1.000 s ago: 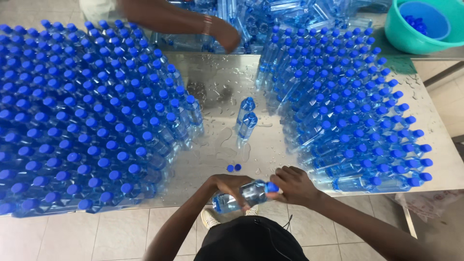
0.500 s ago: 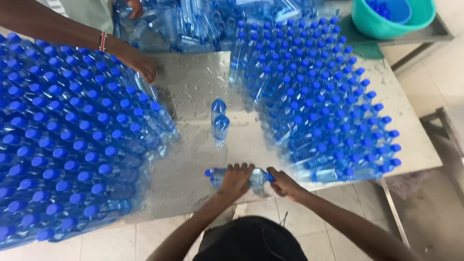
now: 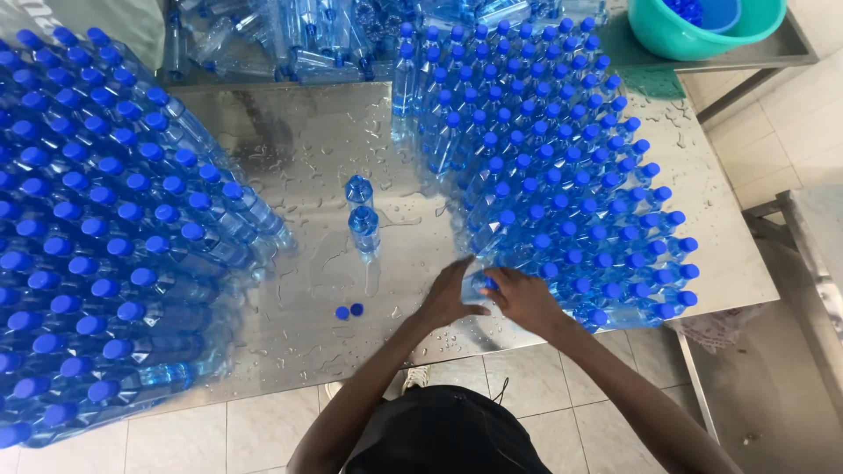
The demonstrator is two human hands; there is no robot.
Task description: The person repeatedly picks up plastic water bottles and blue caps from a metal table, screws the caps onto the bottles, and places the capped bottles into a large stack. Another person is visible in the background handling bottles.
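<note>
Both grips are closed on one capped water bottle [image 3: 479, 285]: left hand [image 3: 450, 297] wraps its body, right hand [image 3: 522, 298] covers the blue cap end, at the near edge of the right-hand block of capped bottles [image 3: 562, 167]. Sound practice, in my judgement, is keeping it upright and snug against its neighbours on the wet steel desk [image 3: 307, 140]. Two loose caps [image 3: 349, 311] and two lone bottles [image 3: 362, 211] lie left of the hands.
</note>
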